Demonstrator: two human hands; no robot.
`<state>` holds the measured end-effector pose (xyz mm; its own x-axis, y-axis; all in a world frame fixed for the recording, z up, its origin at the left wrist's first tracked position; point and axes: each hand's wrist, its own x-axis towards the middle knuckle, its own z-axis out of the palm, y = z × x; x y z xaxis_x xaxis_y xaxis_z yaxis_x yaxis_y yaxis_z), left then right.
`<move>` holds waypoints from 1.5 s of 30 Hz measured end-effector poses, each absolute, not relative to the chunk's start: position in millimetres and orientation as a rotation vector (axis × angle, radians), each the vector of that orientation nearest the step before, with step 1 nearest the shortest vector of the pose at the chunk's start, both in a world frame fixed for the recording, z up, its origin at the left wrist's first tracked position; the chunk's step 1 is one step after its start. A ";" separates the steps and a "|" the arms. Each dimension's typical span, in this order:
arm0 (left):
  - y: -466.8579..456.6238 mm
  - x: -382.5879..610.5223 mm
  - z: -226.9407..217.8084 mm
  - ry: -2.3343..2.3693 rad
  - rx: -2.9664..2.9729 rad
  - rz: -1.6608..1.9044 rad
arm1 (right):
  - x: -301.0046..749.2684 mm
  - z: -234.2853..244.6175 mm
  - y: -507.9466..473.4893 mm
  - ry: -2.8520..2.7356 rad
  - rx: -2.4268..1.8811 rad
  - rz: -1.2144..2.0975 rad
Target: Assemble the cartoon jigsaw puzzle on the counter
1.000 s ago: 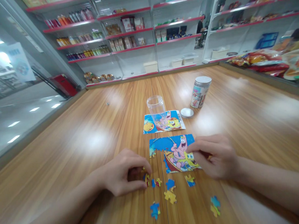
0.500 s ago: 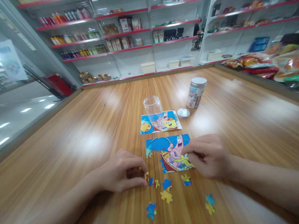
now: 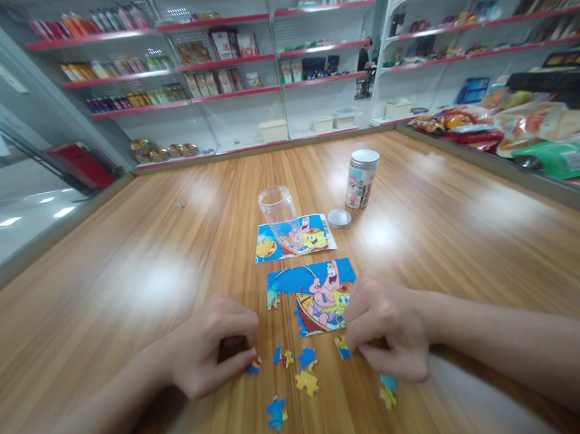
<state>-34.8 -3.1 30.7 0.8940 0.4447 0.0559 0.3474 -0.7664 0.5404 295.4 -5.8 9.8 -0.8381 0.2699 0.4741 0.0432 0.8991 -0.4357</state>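
Observation:
My left hand (image 3: 214, 347) is closed in a pinch, with a small blue, yellow and red puzzle piece (image 3: 254, 364) at its fingertips. My right hand (image 3: 390, 325) is curled, its fingertips on a blue and yellow puzzle piece (image 3: 343, 347) just below the partly joined puzzle (image 3: 318, 300). That puzzle shows a pink starfish and a yellow sponge figure in a boat; its lower left is open, and the right hand hides its right edge. Loose pieces lie between the hands, among them a yellow piece (image 3: 307, 382) and a blue piece (image 3: 277, 413).
Behind the puzzle lies a printed picture sheet (image 3: 267, 247) with a clear plastic jar (image 3: 276, 208) on it. A round lid (image 3: 339, 218) and a labelled can (image 3: 362, 179) stand to the right. Snack bags (image 3: 528, 127) are beyond the table's right edge; shelves line the back.
My right hand has come down from the puzzle's right edge onto the loose piece. My left hand has drawn a piece slightly left and nearer. The view has turned right.

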 end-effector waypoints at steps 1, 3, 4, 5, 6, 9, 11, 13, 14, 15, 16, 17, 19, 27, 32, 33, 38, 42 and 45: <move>-2.9 -34.8 30.1 0.566 2.528 0.253 | 295.2 10.2 -6.0 -2.513 -0.215 0.562; -2.8 -35.1 28.7 0.563 2.536 0.270 | 294.4 12.2 -6.7 -2.505 -0.222 0.539; -2.8 -35.4 27.7 0.564 2.541 0.277 | 294.0 13.4 -7.1 -2.510 -0.246 0.510; -2.8 -35.8 26.6 0.567 2.546 0.287 | 293.6 14.7 -7.5 -2.522 -0.278 0.471; -2.8 -36.3 25.3 0.571 2.548 0.297 | 293.2 15.9 -8.0 -2.539 -0.311 0.423; -2.2 -37.0 21.7 0.572 2.539 0.324 | 292.3 17.9 -9.4 -2.613 -0.344 0.294; -1.4 -36.6 20.5 0.571 2.521 0.324 | 291.9 17.6 -10.3 -2.662 -0.324 0.255; -0.6 -35.8 20.9 0.577 2.511 0.310 | 291.8 16.6 -10.9 -2.684 -0.315 0.257; -0.4 -35.6 21.5 0.579 2.510 0.301 | 291.8 16.2 -11.1 -2.686 -0.315 0.269; -0.2 -35.5 22.1 0.580 2.513 0.294 | 291.9 15.9 -11.2 -2.684 -0.315 0.282; -0.3 -35.6 22.6 0.580 2.518 0.288 | 292.0 15.9 -11.4 -2.686 -0.316 0.298; -0.4 -35.9 23.0 0.582 2.522 0.281 | 292.0 16.2 -11.5 -2.690 -0.315 0.316; -1.2 -36.7 23.2 0.588 2.524 0.276 | 292.0 17.2 -11.8 -2.701 -0.305 0.354; -2.2 -36.1 24.4 0.581 2.507 0.268 | 290.7 15.6 -12.0 -2.617 -0.319 0.318; -1.3 -35.9 27.7 0.581 2.527 0.266 | 290.7 16.1 -13.7 -2.667 -0.351 0.258; -1.8 -35.8 27.5 0.570 2.533 0.285 | 290.8 16.4 -13.9 -2.679 -0.348 0.257; -7.7 -28.1 26.0 0.485 2.643 0.518 | 290.1 18.0 -15.5 -2.717 -0.318 0.266; -12.8 -19.4 27.6 0.475 2.731 0.563 | 287.0 18.9 -21.5 -2.727 -0.240 0.298; -12.1 -19.1 27.5 0.474 2.761 0.528 | 283.7 19.9 -29.3 -2.738 -0.176 0.322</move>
